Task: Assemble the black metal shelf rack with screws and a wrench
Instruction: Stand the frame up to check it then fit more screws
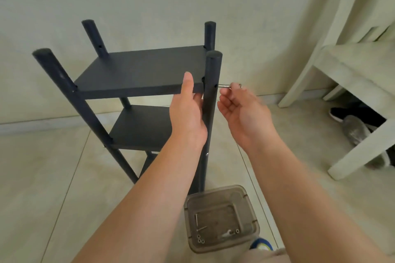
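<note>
The black metal shelf rack [136, 70] stands upright on the tiled floor, with its top shelf and a lower shelf [145, 126] fitted between round posts. My left hand [189, 111] grips the top shelf's front edge at the near right post [210, 96], thumb on top. My right hand [241, 109] pinches a small silver wrench [224, 86] that sticks out sideways from a hole in that post. A screw head [207, 153] shows lower on the same post.
A clear plastic box [222, 218] with loose screws, washers and a small tool sits on the floor just below the rack. A pale wooden chair [352, 74] stands at the right with shoes [350, 121] under it. The wall is close behind.
</note>
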